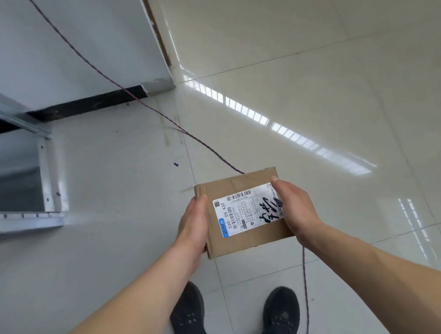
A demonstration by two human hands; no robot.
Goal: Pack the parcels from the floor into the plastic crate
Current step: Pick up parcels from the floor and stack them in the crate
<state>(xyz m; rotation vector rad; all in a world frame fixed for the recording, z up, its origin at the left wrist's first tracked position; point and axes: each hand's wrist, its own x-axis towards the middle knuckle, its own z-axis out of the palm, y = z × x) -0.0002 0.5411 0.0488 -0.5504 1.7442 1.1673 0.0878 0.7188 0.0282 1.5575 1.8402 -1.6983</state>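
One big shiny floor [311, 62] is under us, with a grey metal rack [45, 169] on the left and a thin cord [153, 111] running across the tiles. No crate shows here. We hold one brown box [246, 243] up in the air, near us, above our shoes [187, 314]. Our left hand [194, 228] and right hand [294, 208] press its two sides, fingers wrapped round the edges. It looks light and stiff. The cardboard seems easy to hold, so the sides are the best place.
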